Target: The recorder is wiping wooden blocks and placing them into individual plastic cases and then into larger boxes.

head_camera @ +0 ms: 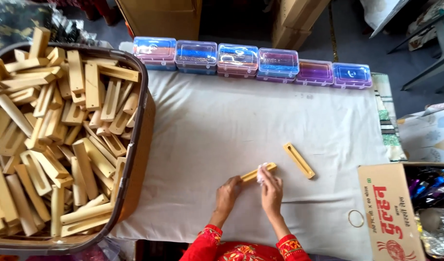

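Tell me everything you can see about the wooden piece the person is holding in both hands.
The wooden piece is a narrow, pale yellow bar that looks like light wood. It lies low over the white cloth, angled up to the right. The left hand grips its near end, while the right hand presses a small white rag against its middle. Any slot, like the one in the piece lying nearby, is hidden.
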